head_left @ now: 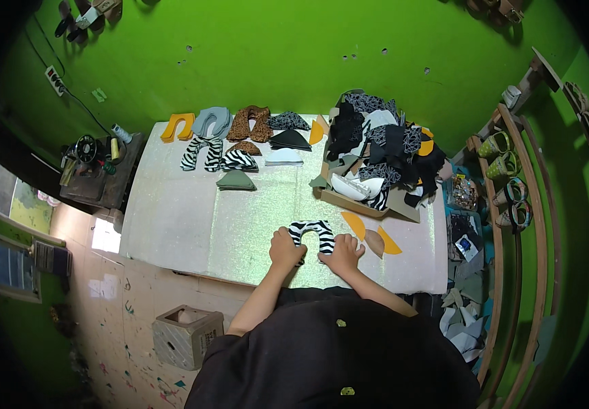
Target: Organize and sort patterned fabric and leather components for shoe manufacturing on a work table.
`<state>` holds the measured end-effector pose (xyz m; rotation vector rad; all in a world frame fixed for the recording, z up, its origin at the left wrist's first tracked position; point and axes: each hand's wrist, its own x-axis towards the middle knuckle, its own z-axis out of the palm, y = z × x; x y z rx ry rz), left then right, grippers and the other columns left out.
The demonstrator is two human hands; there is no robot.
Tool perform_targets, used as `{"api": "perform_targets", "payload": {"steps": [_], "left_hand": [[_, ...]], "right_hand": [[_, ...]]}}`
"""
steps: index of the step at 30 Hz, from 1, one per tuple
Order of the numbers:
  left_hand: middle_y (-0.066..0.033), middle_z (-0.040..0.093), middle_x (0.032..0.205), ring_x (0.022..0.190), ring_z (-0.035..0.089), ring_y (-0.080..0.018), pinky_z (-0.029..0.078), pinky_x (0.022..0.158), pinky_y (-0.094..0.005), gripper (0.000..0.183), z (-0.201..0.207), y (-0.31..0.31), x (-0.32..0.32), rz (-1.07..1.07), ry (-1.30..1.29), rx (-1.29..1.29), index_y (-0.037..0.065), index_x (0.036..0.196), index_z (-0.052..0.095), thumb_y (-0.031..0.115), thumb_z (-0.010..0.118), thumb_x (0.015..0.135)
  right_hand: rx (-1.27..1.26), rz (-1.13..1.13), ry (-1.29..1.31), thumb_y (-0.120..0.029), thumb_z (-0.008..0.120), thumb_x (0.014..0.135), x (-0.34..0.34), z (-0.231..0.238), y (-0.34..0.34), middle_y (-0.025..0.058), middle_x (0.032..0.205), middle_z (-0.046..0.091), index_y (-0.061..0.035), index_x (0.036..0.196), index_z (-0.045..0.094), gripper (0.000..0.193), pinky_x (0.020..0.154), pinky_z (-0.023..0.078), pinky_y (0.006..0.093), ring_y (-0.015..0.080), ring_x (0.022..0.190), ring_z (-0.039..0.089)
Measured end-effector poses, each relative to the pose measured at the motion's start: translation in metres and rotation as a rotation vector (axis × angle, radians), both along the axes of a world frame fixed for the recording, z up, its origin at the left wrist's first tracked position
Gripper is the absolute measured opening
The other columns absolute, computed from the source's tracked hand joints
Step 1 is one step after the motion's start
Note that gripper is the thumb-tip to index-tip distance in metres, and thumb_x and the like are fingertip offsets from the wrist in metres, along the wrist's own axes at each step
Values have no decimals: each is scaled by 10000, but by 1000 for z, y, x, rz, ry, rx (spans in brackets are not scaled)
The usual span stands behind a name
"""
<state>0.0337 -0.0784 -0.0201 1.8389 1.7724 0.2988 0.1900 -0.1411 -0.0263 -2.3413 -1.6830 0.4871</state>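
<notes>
A zebra-striped U-shaped piece (313, 227) lies near the table's front edge, its curve pointing away from me. On its left leg my left hand (286, 249) is closed. The other leg is gripped at its end by my right hand (343, 254), thumb inward. Just right of it lie yellow half-round pieces (353, 225) and a brown one (374, 242). Farther back stand stacks of U-shaped pieces: yellow (177, 127), grey (211, 123), leopard-print (253, 125) and zebra (202, 155). Half-round stacks in black (289, 140), white (284, 158) and green (236, 180) sit beside them.
A cardboard box (403, 207) heaped with fabric scraps fills the table's back right. At left stands a sewing machine (87, 148). A wooden rack (523, 252) with sandals (504, 165) is on the right. A stool-like block (186, 336) stands on the floor.
</notes>
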Motion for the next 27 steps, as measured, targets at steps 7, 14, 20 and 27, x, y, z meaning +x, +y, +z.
{"api": "perform_targets", "payload": {"steps": [7, 14, 20, 27], "left_hand": [[-205, 530, 1070, 986, 544, -363, 488, 816, -423, 597, 1, 10, -2, 34, -42, -131, -29, 1083, 475, 223, 720, 601], [-189, 523, 1060, 1003, 479, -363, 379, 856, -457, 409, -22, -2, -18, 70, -95, 214, 21, 1041, 575, 178, 606, 665], [-177, 570, 1024, 999, 499, -339, 289, 899, -445, 403, -13, 3, -31, 79, -204, 115, 26, 1056, 564, 222, 597, 706], [-105, 599, 851, 730, 606, -162, 491, 640, -280, 634, 4, 39, -100, 214, -816, -26, 2, 1204, 397, 100, 733, 675]], "right_hand": [[-25, -21, 203, -305, 698, 702, -9, -12, -3, 147, 1009, 577, -35, 1090, 438, 539, 910, 228, 523, 309, 1031, 494], [132, 165, 465, -229, 661, 785, -18, -6, -22, 161, 933, 592, -65, 1091, 482, 391, 853, 308, 421, 319, 934, 548], [157, 119, 644, -225, 666, 781, -28, 6, -17, 162, 945, 585, -53, 1107, 473, 416, 851, 318, 427, 311, 930, 548], [346, -134, 926, -85, 574, 774, -87, 18, 37, 134, 856, 654, -26, 1029, 490, 275, 725, 490, 341, 226, 774, 647]]}}
